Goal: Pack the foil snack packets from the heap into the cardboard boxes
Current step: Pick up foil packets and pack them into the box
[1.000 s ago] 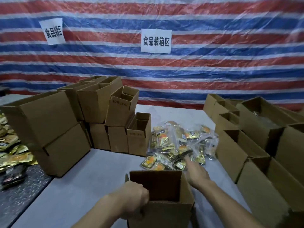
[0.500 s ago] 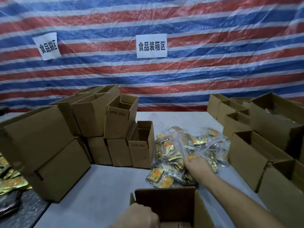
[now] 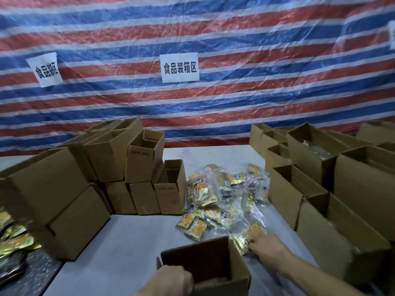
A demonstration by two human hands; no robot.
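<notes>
An open cardboard box (image 3: 239,282) stands at the near edge of the grey table, and I see no packets in the part of its inside that shows. My left hand (image 3: 173,279) grips its left rim. Behind it lies the heap of gold and orange foil snack packets (image 3: 222,197), some in clear bags. My right hand (image 3: 266,245) is at the heap's near right corner, fingers curled round a gold packet (image 3: 251,233) that it pulls toward the box.
Open cardboard boxes are stacked at the left (image 3: 132,167) and lined up along the right (image 3: 299,189). More foil packets (image 3: 15,238) lie on a dark surface at far left. A striped tarpaulin with paper signs (image 3: 180,67) hangs behind the table (image 3: 119,242).
My right hand has drawn back from the middle of the heap to its near right corner, now with a packet. The view has tilted up. My left hand stays on the box rim.
</notes>
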